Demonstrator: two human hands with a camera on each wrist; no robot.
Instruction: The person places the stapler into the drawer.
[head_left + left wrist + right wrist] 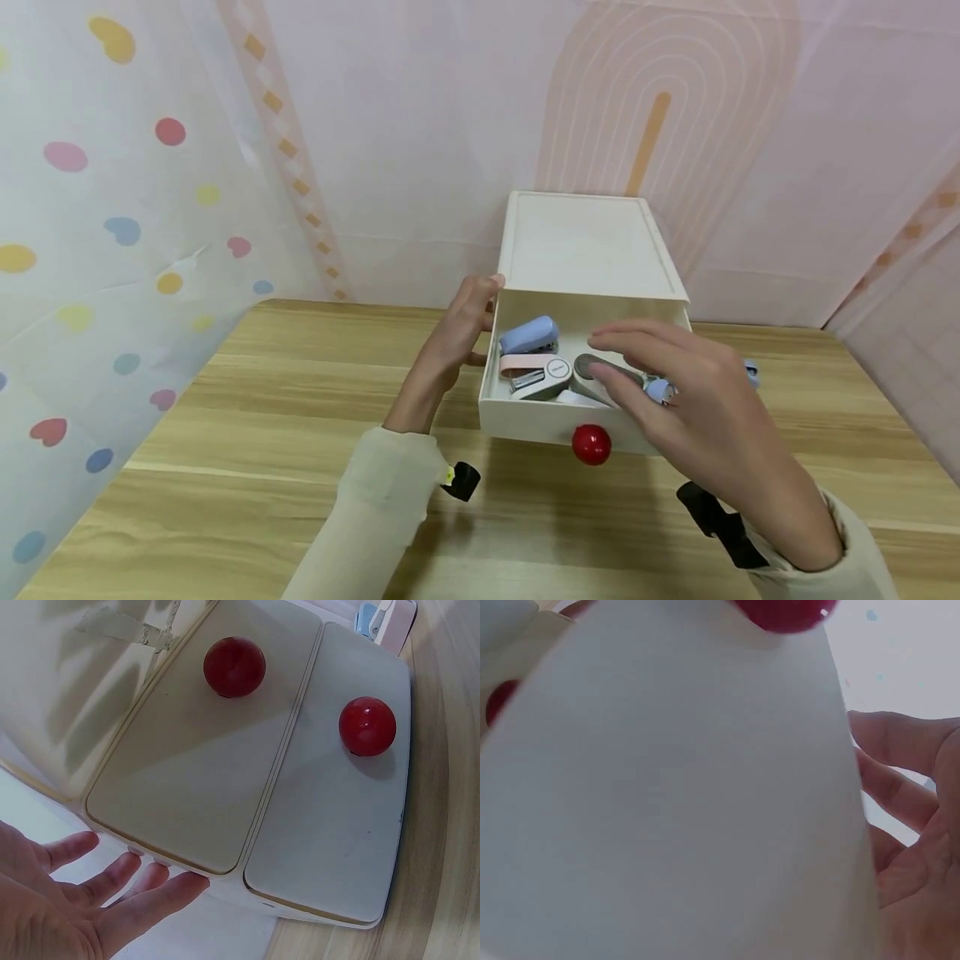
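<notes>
A white drawer box (585,246) stands on a wooden table (262,417). Its drawer (525,421) with a red knob (591,444) is pulled out. Inside lie a light blue stapler (528,335), a pink and grey stapler (536,371) and a grey one (596,371). My left hand (457,333) rests with straight fingers against the box's left side. My right hand (675,392) hovers over the drawer's right part, fingers stretched out, covering some of its contents. The left wrist view shows two drawer fronts (187,765) with red knobs (234,666) and my left hand (97,900) beside them.
A small light blue item (752,372) peeks out behind my right hand, to the right of the drawer. Pale printed curtains close in the table at the back and on both sides. Bare wood stretches left of the box and along the front.
</notes>
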